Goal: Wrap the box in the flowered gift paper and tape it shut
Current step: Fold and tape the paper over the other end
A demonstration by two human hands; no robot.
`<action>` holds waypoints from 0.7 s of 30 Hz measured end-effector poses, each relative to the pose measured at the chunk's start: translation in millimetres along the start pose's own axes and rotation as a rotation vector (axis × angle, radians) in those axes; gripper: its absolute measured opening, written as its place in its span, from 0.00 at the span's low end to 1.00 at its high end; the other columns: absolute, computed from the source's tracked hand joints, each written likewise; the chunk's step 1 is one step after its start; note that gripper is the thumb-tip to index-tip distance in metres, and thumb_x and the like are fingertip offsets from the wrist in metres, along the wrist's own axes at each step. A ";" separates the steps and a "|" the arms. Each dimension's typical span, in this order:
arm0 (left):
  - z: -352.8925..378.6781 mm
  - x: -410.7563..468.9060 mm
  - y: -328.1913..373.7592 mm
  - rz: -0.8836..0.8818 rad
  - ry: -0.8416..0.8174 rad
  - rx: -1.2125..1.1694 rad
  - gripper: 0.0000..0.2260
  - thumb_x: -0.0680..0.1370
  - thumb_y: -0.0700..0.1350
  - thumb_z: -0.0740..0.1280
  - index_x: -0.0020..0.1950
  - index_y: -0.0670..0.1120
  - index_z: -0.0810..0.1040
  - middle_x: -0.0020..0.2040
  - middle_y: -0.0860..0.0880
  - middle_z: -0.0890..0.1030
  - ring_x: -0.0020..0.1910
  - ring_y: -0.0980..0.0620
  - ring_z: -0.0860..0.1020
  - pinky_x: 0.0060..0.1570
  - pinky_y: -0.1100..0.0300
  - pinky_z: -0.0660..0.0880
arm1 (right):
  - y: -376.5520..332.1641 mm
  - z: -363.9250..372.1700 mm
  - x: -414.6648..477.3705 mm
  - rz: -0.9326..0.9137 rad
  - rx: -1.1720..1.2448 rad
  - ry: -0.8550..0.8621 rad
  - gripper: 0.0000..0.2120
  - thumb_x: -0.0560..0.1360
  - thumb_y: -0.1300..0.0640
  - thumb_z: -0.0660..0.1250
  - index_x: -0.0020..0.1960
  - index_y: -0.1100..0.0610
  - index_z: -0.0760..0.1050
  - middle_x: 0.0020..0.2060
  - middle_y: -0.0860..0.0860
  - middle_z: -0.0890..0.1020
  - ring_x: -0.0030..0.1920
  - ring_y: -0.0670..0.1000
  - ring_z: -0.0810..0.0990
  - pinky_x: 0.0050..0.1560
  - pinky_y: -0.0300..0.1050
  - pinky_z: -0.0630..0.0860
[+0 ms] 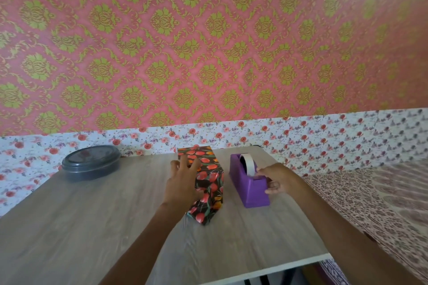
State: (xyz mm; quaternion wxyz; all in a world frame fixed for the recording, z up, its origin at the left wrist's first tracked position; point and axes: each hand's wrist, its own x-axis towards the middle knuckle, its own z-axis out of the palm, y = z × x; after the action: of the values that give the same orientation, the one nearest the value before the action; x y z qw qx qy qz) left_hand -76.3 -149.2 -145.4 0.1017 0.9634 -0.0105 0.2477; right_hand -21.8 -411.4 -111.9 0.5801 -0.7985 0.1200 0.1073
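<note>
The box, already covered in the flowered paper, is being pressed down under the left hand, its fingers spread. Just right of them, the tape dispenser is being gripped by the right hand, fingers curled; taping is judged as remaining.

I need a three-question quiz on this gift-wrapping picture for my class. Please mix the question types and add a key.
1. True or false: the left hand lies with its fingers spread on the wrapped box.
2. What does the right hand touch? A the round lidded container; B the purple tape dispenser; C only the table.
3. Fill in: seen from the person, the tape dispenser stands to the ___ of the wrapped box.

Key: 1 true; 2 B; 3 right.
</note>
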 end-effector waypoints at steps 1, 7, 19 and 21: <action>0.1 0.4 0.5 -0.005 -0.001 0.007 0.35 0.67 0.53 0.78 0.69 0.54 0.64 0.68 0.48 0.61 0.68 0.44 0.60 0.50 0.50 0.81 | -4.3 -2.0 -3.1 0.055 0.044 -0.039 0.08 0.76 0.61 0.70 0.54 0.61 0.76 0.47 0.58 0.79 0.45 0.55 0.79 0.42 0.50 0.81; 1.3 -3.6 0.7 -0.012 0.005 0.006 0.35 0.69 0.53 0.77 0.71 0.53 0.62 0.70 0.48 0.60 0.69 0.44 0.59 0.54 0.50 0.80 | -17.4 -4.3 -1.5 0.130 0.057 -0.122 0.13 0.71 0.69 0.74 0.53 0.66 0.75 0.52 0.60 0.76 0.47 0.62 0.76 0.36 0.64 0.82; 4.6 -6.2 -4.1 -0.016 0.030 -0.053 0.34 0.69 0.53 0.77 0.69 0.52 0.64 0.70 0.48 0.62 0.69 0.44 0.58 0.56 0.47 0.79 | 12.7 3.0 -7.4 -0.026 0.477 -0.062 0.07 0.72 0.70 0.69 0.49 0.64 0.75 0.52 0.61 0.77 0.53 0.57 0.77 0.54 0.58 0.80; 4.8 -5.5 -3.5 -0.020 0.022 -0.066 0.34 0.68 0.52 0.78 0.69 0.52 0.65 0.70 0.48 0.62 0.70 0.44 0.58 0.57 0.47 0.79 | 29.3 2.1 -5.3 -0.052 0.586 -0.035 0.05 0.72 0.70 0.68 0.45 0.64 0.75 0.52 0.61 0.76 0.56 0.59 0.76 0.61 0.59 0.76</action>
State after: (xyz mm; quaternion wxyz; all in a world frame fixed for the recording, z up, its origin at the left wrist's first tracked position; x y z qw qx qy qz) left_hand -78.6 -146.9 -152.8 0.1359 0.9568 -0.0077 0.2568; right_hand -36.1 -417.8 -137.2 0.7905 -0.5977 0.1154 0.0668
